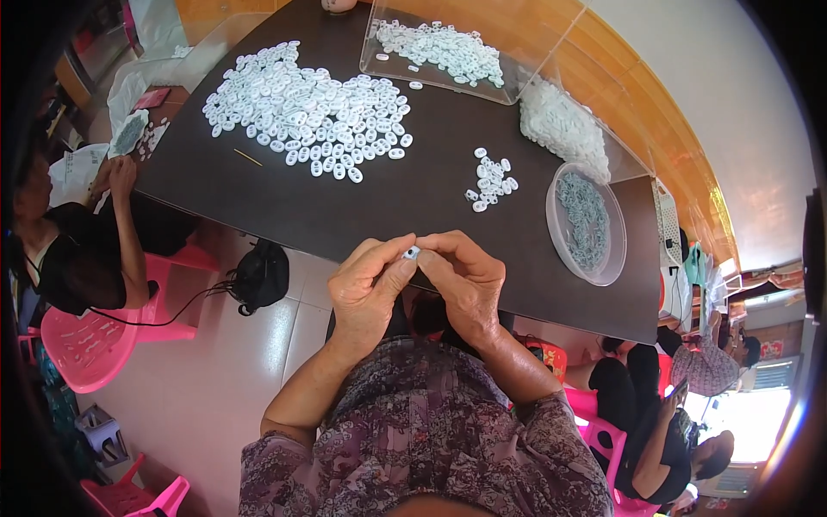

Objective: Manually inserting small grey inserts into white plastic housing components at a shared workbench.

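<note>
My left hand and my right hand meet at the near edge of the dark table. Together their fingertips pinch one small white oval plastic piece. A big heap of the same white pieces lies further out on the table, to the left. A small cluster of them sits just beyond my right hand. A round clear dish with greyish-green rings stands to the right.
A clear plastic tray with more white pieces stands at the far side, next to a clear bag of pieces. A person in black sits on a pink chair at left. A black bag lies on the floor. Other people sit lower right.
</note>
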